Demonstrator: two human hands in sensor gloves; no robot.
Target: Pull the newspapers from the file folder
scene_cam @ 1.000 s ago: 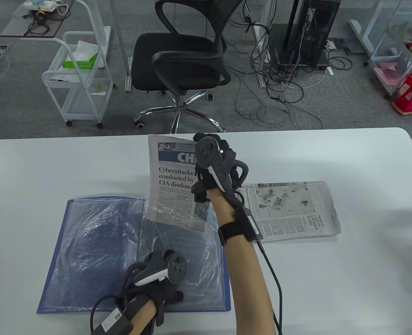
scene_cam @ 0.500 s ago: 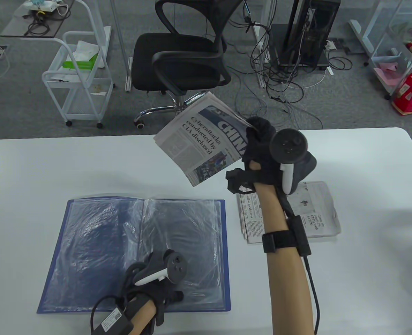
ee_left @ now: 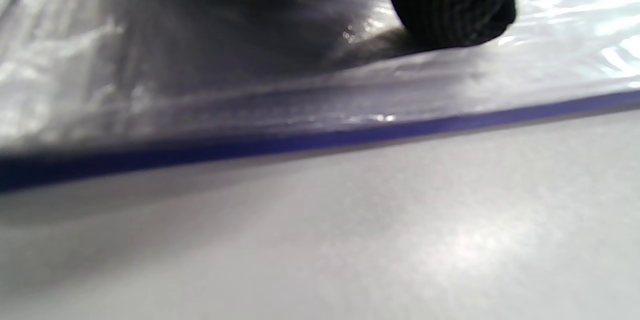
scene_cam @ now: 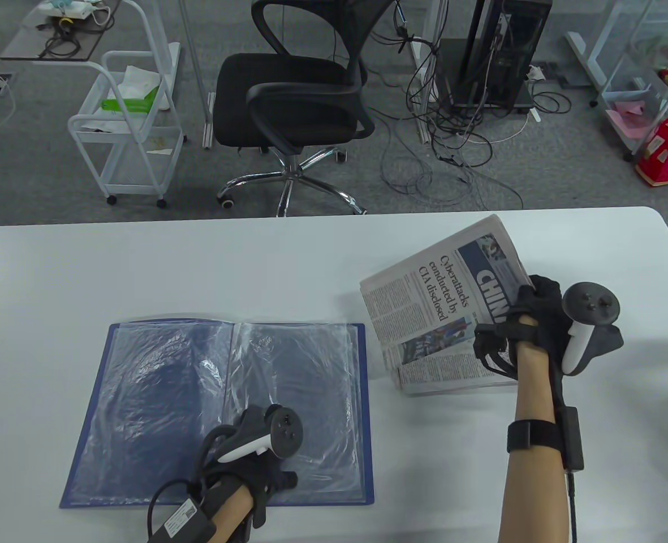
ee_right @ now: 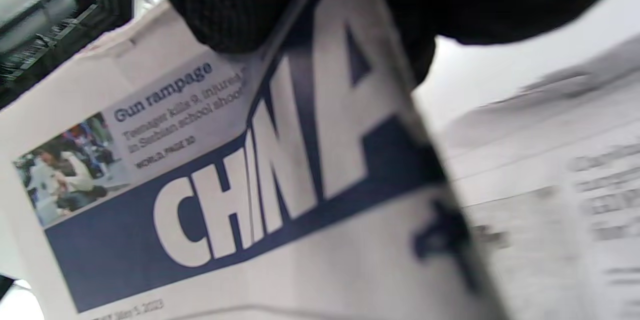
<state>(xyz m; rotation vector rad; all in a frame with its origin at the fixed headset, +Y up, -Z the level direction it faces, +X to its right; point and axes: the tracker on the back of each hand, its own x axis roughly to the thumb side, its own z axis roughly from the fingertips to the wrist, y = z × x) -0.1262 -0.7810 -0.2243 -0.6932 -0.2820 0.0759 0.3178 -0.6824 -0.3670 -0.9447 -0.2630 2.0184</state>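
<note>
Right hand (scene_cam: 543, 317) gripping the newspaper (scene_cam: 441, 300) by its top edge, tilted above another paper (scene_cam: 452, 384), right of the folder (scene_cam: 102, 407). Left hand (scene_cam: 254, 452) resting on the folder's plastic sleeves, well apart from the newspaper; can't really tell how its fingers lie.

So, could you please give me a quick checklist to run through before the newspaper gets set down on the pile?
1. Newspaper held firmly by the right hand: ok, fingers pinch its masthead edge.
2. Newspaper fully out of the file folder: ok, it is right of the folder and apart from it.
3. Another newspaper lies beneath as the drop spot: ok, seen in the right wrist view.
4. Left hand rests on the folder: ok, a finger presses on the clear sleeve.
5. Folder sleeves have no more newspapers: cannot tell, only the open pages show.
</note>
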